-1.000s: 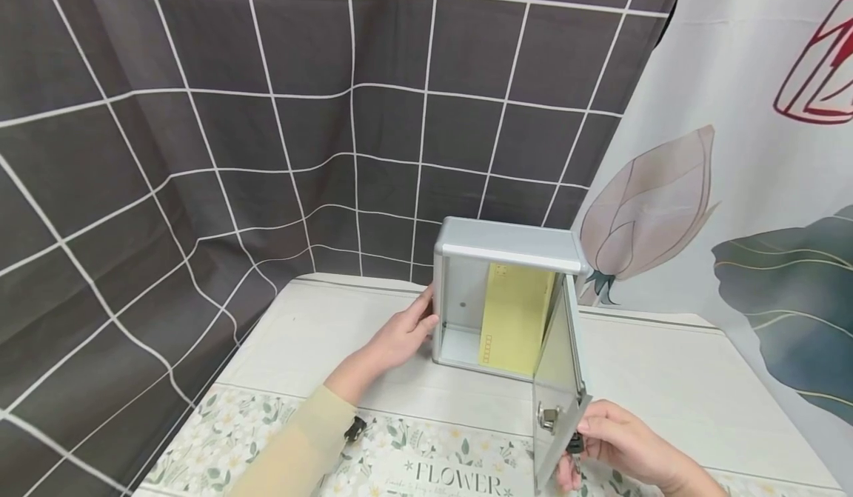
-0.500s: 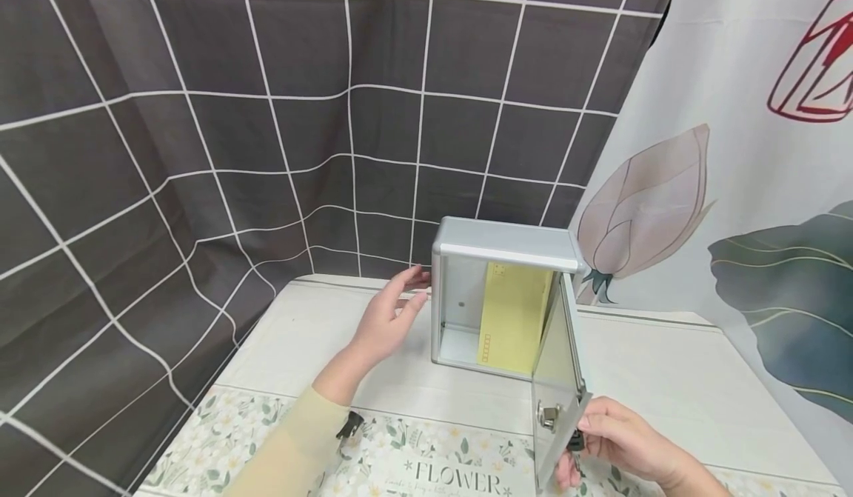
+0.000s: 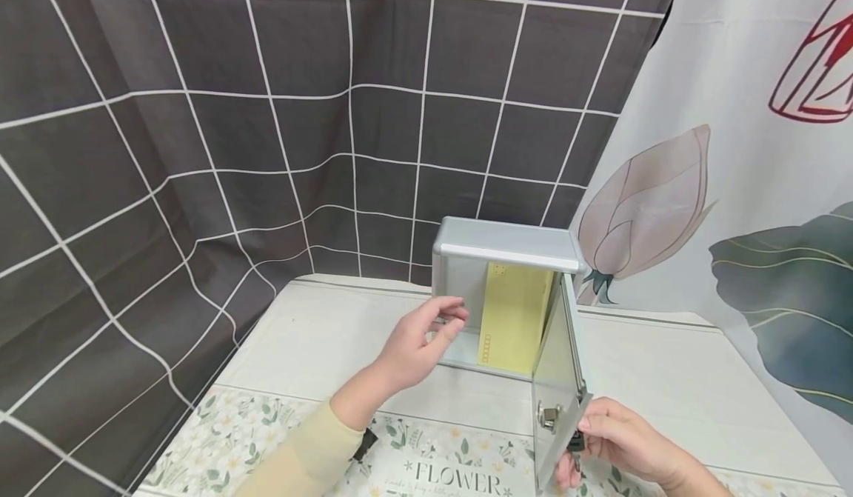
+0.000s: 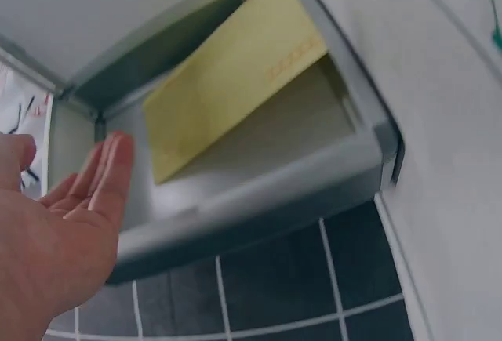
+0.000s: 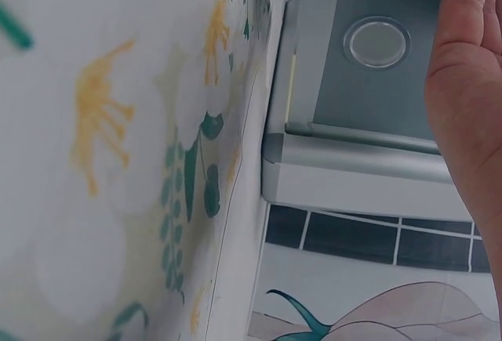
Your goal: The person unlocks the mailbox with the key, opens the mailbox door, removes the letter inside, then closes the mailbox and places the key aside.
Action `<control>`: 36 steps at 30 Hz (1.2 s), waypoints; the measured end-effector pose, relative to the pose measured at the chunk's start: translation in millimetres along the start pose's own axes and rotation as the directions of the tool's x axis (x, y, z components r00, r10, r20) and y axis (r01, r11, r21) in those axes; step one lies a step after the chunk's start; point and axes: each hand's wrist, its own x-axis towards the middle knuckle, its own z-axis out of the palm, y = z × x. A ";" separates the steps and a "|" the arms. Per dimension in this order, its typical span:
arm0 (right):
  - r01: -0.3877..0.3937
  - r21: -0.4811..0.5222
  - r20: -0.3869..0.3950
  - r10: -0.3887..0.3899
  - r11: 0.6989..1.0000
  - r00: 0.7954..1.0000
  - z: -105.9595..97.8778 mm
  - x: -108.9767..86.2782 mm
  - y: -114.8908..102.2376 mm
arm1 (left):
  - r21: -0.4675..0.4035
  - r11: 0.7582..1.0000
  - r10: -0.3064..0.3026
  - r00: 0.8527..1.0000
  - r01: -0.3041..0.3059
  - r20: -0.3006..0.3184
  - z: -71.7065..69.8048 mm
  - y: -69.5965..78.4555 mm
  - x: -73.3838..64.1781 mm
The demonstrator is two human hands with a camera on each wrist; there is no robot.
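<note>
A silver metal letter box point(image 3: 509, 239) stands on the table with its door point(image 3: 560, 378) swung out to the right. Inside leans a yellow envelope point(image 3: 513, 319), printed with small postcode squares. My left hand point(image 3: 409, 345) hovers before the left part of the opening, fingers loosely bent and holding nothing. In the left wrist view, the hand point(image 4: 67, 231) overlaps the box's rim point(image 4: 259, 192), apart from the envelope point(image 4: 227, 82). My right hand point(image 3: 623, 438) pinches the black-headed key point(image 3: 576, 442) at the door's free edge; a metal lock point(image 3: 549, 416) shows on the door's inner face.
The table is covered by a white cloth point(image 3: 333, 334) with a flowered band reading FLOWER point(image 3: 458, 476). Behind hangs a dark curtain point(image 3: 386, 127) with white grid lines. To the right is a white curtain point(image 3: 746, 186) with a lotus print.
My left hand has let go of the box's left side, drawn away, then moved right to the front of the opening. The right hand, door and envelope have hardly moved.
</note>
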 end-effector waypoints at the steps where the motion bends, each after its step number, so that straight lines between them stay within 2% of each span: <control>1: -0.001 0.002 -0.002 0.001 1.000 1.000 0.0 -0.2 -0.2 | -0.003 1.000 -0.025 0.999 0.025 0.030 4.5 0.2 -0.2; 4: 0.001 0.001 -0.001 -0.001 1.000 1.000 -0.2 -0.4 -0.7 | -0.030 0.994 -0.101 0.991 0.104 0.089 17.1 -0.9 0.0; 6: 0.004 -0.004 0.001 -0.004 1.000 1.000 -0.6 -0.1 -0.9 | -0.041 0.987 -0.154 0.983 0.158 0.098 24.3 -3.1 0.7; 10: 0.008 -0.015 0.005 -0.008 1.000 1.000 -0.6 0.9 -1.4 | -0.041 0.959 -0.274 0.956 0.279 0.107 37.1 -8.5 4.4; 13: 0.007 -0.014 0.005 -0.007 1.000 1.000 -0.2 1.1 -1.4 | -0.036 0.933 -0.354 0.931 0.358 0.088 45.3 -11.7 9.6; 18: 0.009 -0.021 0.007 -0.009 1.000 1.000 0.4 0.8 -1.1 | -0.051 0.889 -0.454 0.891 0.455 0.019 57.5 -17.0 20.8; 20: 0.008 -0.017 0.004 -0.008 1.000 1.000 0.5 0.4 -1.1 | -0.052 0.875 -0.482 0.876 0.481 0.001 61.6 -19.5 25.1; 25: 0.008 -0.012 -0.004 -0.008 1.000 1.000 0.6 -1.0 -0.7 | -0.038 0.863 -0.505 0.863 0.504 -0.019 69.1 -26.2 33.7; 27: 0.008 -0.010 -0.006 -0.008 1.000 1.000 0.5 -1.5 -0.3 | -0.034 0.861 -0.509 0.861 0.508 -0.020 71.8 -29.6 36.5; 31: 0.003 -0.003 -0.013 -0.003 1.000 1.000 0.5 -2.1 0.2 | -0.038 0.845 -0.534 0.845 0.533 -0.017 75.4 -35.2 41.1; 36: -0.003 -0.003 -0.022 0.003 1.000 1.000 0.5 -2.2 0.2 | -0.090 0.822 -0.563 0.826 0.562 0.016 78.6 -40.4 47.4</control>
